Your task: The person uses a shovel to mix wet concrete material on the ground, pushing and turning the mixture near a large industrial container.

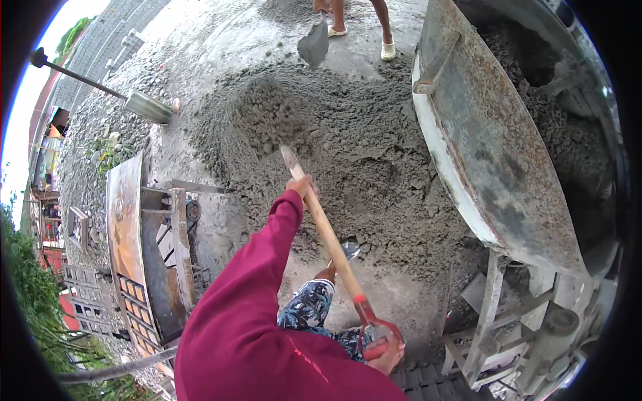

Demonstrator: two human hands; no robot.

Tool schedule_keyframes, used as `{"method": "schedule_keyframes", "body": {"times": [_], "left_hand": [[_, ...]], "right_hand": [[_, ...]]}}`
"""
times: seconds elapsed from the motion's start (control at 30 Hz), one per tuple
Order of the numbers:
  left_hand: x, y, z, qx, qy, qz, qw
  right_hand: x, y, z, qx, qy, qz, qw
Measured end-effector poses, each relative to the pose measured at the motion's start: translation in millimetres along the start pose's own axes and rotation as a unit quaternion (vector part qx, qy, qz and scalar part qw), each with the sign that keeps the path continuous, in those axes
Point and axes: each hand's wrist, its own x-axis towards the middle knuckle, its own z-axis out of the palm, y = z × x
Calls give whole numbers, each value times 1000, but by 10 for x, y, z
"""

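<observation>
A shovel [328, 234] with a pale wooden shaft slants from my lap up into a pile of wet grey concrete mix [361, 154]. My left hand [303, 188] wraps the lower shaft, close to the socket. Down at the top end, my right hand [386, 355] is closed on the red D-shaped handle. Its blade is hidden behind a heap of mix [266, 117], whose edges look blurred. Both arms reach out from maroon sleeves.
A large rusty metal drum or tub [501, 140] on a frame stands right, with more grey mix inside. At the top, another person in light clogs [388, 51] holds a shovel [313, 45]. Left are a metal sheet-sided machine [125, 207], a long-handled cylinder [148, 107] and gravel [100, 117].
</observation>
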Motion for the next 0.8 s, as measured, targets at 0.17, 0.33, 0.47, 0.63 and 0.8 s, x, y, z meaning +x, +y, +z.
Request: {"method": "schedule_keyframes", "body": {"times": [0.17, 0.33, 0.47, 0.63, 0.8], "left_hand": [[156, 17, -495, 126, -2, 0, 992], [-1009, -2806, 203, 161, -20, -98, 982], [-2794, -4843, 389, 156, -25, -154, 975], [-3924, -5876, 348, 210, -126, -132, 961], [-3863, -5588, 921, 187, -170, -119, 960]], "right_hand": [[-1032, -740, 512, -34, -366, -65, 928], [-796, -843, -1393, 79, -243, -114, 960], [-586, -341, -3756, 150, -62, -112, 980], [-1088, 450, -5513, 266, -20, -38, 963], [-827, 577, -5025, 351, -30, -41, 935]]}}
